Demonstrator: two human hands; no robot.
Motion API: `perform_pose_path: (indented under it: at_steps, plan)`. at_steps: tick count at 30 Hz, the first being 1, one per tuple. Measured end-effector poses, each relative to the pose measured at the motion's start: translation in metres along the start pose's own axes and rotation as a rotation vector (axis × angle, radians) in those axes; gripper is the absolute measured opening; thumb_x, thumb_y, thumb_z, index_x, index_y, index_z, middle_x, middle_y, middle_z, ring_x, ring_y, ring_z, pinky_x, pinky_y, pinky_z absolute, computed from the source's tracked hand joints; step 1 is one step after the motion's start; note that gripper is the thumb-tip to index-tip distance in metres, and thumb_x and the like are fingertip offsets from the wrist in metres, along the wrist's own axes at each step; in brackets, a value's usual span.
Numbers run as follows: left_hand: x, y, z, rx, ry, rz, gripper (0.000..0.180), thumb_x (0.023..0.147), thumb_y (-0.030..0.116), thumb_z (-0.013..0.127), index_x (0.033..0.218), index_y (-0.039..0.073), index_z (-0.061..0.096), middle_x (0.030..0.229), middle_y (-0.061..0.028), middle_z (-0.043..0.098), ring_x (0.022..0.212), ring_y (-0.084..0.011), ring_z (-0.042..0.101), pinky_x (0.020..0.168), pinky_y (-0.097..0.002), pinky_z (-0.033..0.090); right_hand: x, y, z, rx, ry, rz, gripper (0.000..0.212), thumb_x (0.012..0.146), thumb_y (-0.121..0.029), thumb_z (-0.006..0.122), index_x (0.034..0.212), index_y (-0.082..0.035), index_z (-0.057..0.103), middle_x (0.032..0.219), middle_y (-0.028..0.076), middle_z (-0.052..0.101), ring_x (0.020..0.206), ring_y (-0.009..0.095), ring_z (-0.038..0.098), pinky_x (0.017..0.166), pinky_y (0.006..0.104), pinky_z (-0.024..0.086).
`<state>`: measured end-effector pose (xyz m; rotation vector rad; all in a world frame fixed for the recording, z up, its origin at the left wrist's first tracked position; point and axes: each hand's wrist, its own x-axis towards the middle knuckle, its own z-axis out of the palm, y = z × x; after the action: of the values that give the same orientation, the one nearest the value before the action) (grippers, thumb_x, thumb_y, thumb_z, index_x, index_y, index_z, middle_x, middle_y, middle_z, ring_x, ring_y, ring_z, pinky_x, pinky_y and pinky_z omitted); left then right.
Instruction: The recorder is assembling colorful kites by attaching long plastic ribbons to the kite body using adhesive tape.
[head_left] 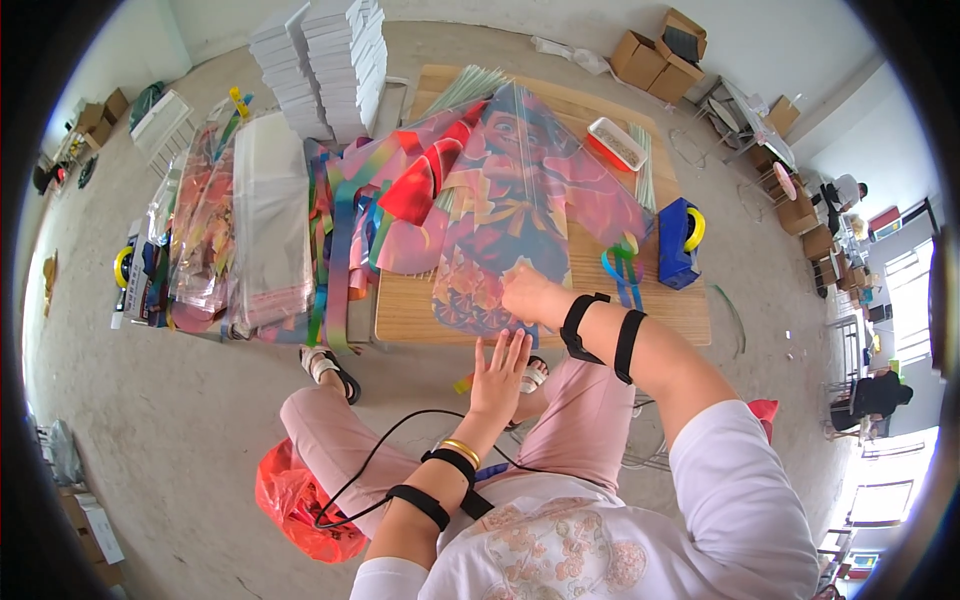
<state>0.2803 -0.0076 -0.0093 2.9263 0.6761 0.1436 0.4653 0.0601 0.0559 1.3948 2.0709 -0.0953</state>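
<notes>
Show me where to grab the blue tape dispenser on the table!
Probably best around the lower blue body of the tape dispenser, coming from its left. That side shows a broad, plain blue face, while the yellow roll sits up on the right, where fingers could get in its way. The right hand is also on the left side.

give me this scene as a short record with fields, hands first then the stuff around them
right hand: on the printed sheet, fingers bunched; exact grip unclear
left hand: fingers spread, at the sheet's near edge; contact unclear
printed sheet: cartoon figure, laid over the wooden table
wooden table: in front of the seated person
tape dispenser: blue, yellow roll, table's right side
tray: red and white, beyond the dispenser
clear plastic bags: piled left of the table
red bag: on the floor, person's left
</notes>
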Motion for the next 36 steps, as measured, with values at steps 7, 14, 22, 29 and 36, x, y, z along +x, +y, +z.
perform_pose_path:
  at_steps: [7, 14, 22, 29, 36]
  plan:
    - [0.001, 0.001, -0.003, -0.01, 0.008, 0.008, 0.077, 0.085, 0.017, 0.054, 0.155, 0.011, 0.02, 0.158, -0.0042, 0.023, 0.146, -0.0255, 0.023, 0.116, -0.0586, 0.015, 0.011, 0.019, 0.007, 0.178, -0.094, 0.044, 0.045, 0.063, -0.026, 0.085, 0.102, -0.008, 0.073, 0.11, 0.007, 0.07, 0.107, 0.028, 0.064, 0.087, 0.0395, 0.05]
    - [-0.001, -0.002, -0.003, 0.009, 0.009, 0.007, 0.081, 0.084, 0.019, 0.058, 0.155, 0.01, 0.019, 0.158, -0.005, 0.024, 0.146, -0.0257, 0.023, 0.116, -0.059, 0.016, -0.003, 0.029, -0.007, 0.491, -0.085, 0.079, 0.056, 0.063, -0.026, 0.086, 0.112, -0.008, 0.066, 0.112, 0.008, 0.068, 0.109, 0.031, 0.062, 0.09, 0.0426, 0.052]
    - [-0.001, 0.0, -0.011, 0.023, -0.034, -0.006, 0.084, 0.084, 0.023, 0.061, 0.155, 0.01, 0.016, 0.158, -0.0048, 0.023, 0.145, -0.0263, 0.023, 0.116, -0.0583, 0.017, -0.021, 0.026, -0.009, 0.647, -0.029, 0.162, 0.047, 0.068, -0.031, 0.083, 0.107, -0.013, 0.064, 0.11, 0.008, 0.067, 0.111, 0.03, 0.06, 0.092, 0.0507, 0.045]
    - [0.004, -0.002, -0.032, -0.142, -0.022, 0.014, 0.08, 0.083, 0.026, 0.064, 0.152, 0.01, 0.026, 0.15, -0.0084, 0.032, 0.138, -0.0283, 0.033, 0.114, -0.0552, 0.021, -0.041, 0.007, 0.027, 0.973, 0.636, 0.398, 0.018, 0.078, -0.024, 0.071, 0.081, -0.008, 0.063, 0.085, 0.012, 0.066, 0.078, 0.034, 0.064, 0.067, 0.0434, 0.049]
    - [0.007, -0.019, -0.046, -0.328, 0.077, -0.04, 0.073, 0.083, 0.024, 0.066, 0.147, 0.008, 0.035, 0.145, -0.0137, 0.039, 0.13, -0.0333, 0.039, 0.109, -0.0507, 0.028, -0.064, -0.011, 0.018, 1.161, 0.751, 0.542, 0.012, 0.083, -0.019, 0.066, 0.086, -0.007, 0.064, 0.085, 0.012, 0.063, 0.082, 0.031, 0.064, 0.07, 0.0407, 0.05]
